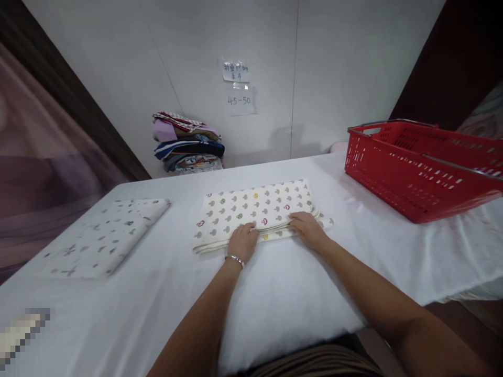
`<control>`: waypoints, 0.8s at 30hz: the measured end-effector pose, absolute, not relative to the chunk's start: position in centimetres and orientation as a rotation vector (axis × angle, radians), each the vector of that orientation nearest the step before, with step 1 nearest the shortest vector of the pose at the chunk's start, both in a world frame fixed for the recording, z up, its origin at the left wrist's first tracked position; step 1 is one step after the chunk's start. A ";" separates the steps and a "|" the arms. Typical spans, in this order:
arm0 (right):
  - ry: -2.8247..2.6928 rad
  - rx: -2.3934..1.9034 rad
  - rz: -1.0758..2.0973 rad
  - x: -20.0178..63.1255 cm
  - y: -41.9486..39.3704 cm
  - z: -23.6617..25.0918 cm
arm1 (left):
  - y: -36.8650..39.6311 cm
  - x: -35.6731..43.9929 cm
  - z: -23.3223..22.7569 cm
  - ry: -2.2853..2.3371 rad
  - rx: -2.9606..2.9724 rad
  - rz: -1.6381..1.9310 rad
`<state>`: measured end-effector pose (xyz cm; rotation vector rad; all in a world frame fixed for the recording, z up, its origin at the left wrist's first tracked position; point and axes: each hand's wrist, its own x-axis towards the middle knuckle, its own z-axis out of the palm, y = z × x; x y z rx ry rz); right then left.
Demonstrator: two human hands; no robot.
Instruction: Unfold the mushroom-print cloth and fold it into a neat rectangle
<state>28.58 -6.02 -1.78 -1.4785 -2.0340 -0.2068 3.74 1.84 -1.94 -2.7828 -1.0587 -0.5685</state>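
Your left hand and right hand lie flat, fingers together, pressing the near edge of the folded white cloth with little mushroom prints. That keeps it neat on the white surface, mid-table.

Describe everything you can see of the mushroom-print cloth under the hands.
The cloth is cream, soft-looking fabric printed with rows of small mushrooms, mostly grey, a few red, green and yellow. It is folded into a flat rectangle of several layers, whose edges show at its near and right sides. It lies mid-table on the white cover, long side across the view. The left hand and right hand rest palm down on its near edge, fingers on the fabric. Nothing else touches it.
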 end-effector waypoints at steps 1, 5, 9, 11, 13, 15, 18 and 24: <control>-2.022 -1.452 -0.211 28.7 -6.1 -1.8 | 1.8 3.7 -1.9 -1.036 -2.782 -0.594; -2.042 -1.436 -0.178 29.0 -6.4 -1.7 | 1.3 3.7 -1.7 -0.960 -2.782 -0.720; -2.070 -1.444 -0.150 29.1 -6.4 -1.6 | 1.1 3.7 -1.8 -0.949 -2.805 -0.754; -2.073 -1.461 -0.155 29.2 -6.3 -1.7 | 1.2 3.7 -1.8 -0.961 -2.823 -0.717; -2.085 -1.499 -0.162 29.2 -6.2 -2.0 | 1.3 3.8 -1.8 -0.978 -2.841 -0.657; -2.092 -1.559 -0.171 29.1 -6.0 -2.3 | 1.4 4.0 -1.7 -1.006 -2.845 -0.613; -2.078 -1.666 -0.204 28.9 -5.8 -2.7 | 1.4 4.2 -1.6 -1.049 -2.836 -0.582; -2.118 -1.678 -0.215 28.7 -5.8 -2.7 | 1.4 4.5 -1.5 -1.101 -2.798 -0.493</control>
